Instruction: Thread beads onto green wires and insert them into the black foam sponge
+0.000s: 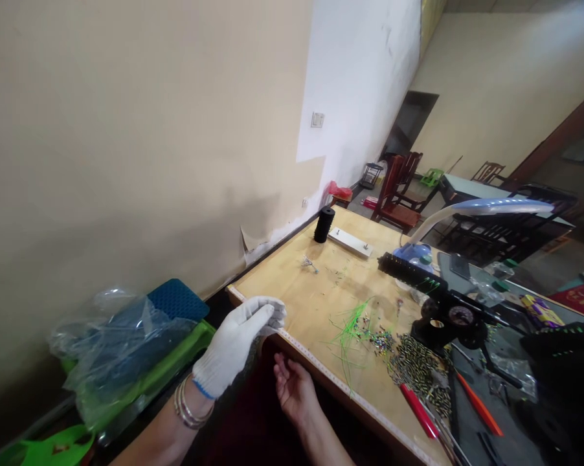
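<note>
My left hand point(243, 340) wears a white knitted glove and bangles at the wrist. It hovers at the near left corner of the wooden table point(282, 285), fingers loosely bent, nothing visible in them. Below the table's front edge, my bare right hand point(296, 390) is turned palm up with its fingers loosely curled and no object in it. A white measuring tape strip point(321, 367) runs along that edge. On the tabletop lie green line strands point(349, 336), a scatter of small coloured pieces point(382, 340) and a pile of small brass-and-dark pieces point(421, 372).
A black cylinder point(324, 224) and a white bar point(351, 243) stand toward the back. A black fishing-reel-like device point(454, 317), a blue lamp point(496, 206), a red-handled tool point(418, 411) and an orange tool point(479, 404) are at right. A plastic-covered green crate point(151, 382) sits left.
</note>
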A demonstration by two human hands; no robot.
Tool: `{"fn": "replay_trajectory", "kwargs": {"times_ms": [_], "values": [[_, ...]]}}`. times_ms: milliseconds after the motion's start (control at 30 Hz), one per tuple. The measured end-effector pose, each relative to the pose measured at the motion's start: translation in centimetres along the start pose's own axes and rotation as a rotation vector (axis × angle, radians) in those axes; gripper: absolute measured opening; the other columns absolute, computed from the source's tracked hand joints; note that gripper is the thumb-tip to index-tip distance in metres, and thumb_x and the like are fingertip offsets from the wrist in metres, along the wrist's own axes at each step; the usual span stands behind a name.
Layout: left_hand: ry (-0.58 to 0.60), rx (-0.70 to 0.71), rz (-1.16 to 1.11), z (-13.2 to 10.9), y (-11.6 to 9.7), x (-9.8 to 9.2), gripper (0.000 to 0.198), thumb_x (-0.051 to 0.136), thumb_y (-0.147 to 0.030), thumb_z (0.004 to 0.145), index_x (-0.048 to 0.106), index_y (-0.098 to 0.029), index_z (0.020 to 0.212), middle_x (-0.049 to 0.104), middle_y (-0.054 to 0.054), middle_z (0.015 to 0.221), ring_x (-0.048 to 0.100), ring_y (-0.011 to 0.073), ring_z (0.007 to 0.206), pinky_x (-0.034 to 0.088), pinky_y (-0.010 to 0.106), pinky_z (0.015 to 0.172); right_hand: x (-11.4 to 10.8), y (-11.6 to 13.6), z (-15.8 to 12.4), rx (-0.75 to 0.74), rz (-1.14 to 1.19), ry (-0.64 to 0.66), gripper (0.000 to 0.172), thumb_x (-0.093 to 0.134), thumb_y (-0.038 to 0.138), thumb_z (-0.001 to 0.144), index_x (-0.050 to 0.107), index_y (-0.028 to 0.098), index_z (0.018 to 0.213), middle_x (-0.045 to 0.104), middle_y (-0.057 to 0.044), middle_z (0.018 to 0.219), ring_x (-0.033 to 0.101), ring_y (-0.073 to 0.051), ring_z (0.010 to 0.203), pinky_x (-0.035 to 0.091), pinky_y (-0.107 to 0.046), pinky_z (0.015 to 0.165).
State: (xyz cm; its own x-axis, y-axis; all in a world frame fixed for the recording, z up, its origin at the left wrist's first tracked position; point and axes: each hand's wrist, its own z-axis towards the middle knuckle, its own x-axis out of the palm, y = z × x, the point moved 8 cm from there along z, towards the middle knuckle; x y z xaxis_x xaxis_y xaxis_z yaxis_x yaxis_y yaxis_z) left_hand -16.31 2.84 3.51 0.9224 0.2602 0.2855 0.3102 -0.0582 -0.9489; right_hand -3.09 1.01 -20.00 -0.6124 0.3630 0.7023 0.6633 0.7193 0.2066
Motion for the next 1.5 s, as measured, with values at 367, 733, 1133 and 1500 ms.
{"fn": "replay_trajectory", "kwargs": {"times_ms": [367,733,1133,1500], "values": [[0.022,-0.027,0.028,0.1,0.8,0.3,0.028,0.069,-0.038,0.079,0.068,-0.015,0.094,0.072,0.008,0.092,0.066,0.0186,0.081,0.053,0.028,0.073,-1.4,0.9,-1.8,-0.019,0.107,-0.089,0.012,0.056,0.007,0.084,0.066,0.012,0.085,0.077,-0.002,0.074,0.069,-0.008,0.054,0.051,-0.013,0.045],[0.205,0.022,0.212,-0.9,1.4,2.3,0.021,0.063,-0.030,0.083,0.068,-0.016,0.097,0.073,0.006,0.093,0.067,0.0186,0.086,0.053,0.029,0.079,-1.5,3.1,-6.2,-0.280,-0.183,-0.122,0.030,0.084,0.031,0.064,0.073,0.012,0.085,0.076,-0.008,0.076,0.066,-0.012,0.053,0.046,-0.016,0.043],[0.644,0.823,0.880,-6.3,1.9,14.6,0.018,0.061,-0.009,0.080,0.069,-0.022,0.091,0.068,0.003,0.085,0.061,0.0203,0.088,0.046,0.040,0.096,0.3,11.4,-17.2,-0.790,-0.566,-0.203,0.051,0.082,0.061,0.053,0.065,0.015,0.068,0.044,0.008,0.046,0.029,-0.004,0.042,0.020,-0.019,0.042],[0.653,0.973,0.916,-6.5,3.1,18.5,0.017,0.053,-0.012,0.088,0.066,-0.022,0.082,0.063,-0.001,0.071,0.061,0.0167,0.073,0.042,0.045,0.102,-2.1,13.8,-17.3,-0.746,-0.479,-0.156,0.051,0.077,0.064,0.057,0.051,0.020,0.065,0.037,0.010,0.048,0.021,-0.005,0.042,0.019,-0.018,0.038]]}}
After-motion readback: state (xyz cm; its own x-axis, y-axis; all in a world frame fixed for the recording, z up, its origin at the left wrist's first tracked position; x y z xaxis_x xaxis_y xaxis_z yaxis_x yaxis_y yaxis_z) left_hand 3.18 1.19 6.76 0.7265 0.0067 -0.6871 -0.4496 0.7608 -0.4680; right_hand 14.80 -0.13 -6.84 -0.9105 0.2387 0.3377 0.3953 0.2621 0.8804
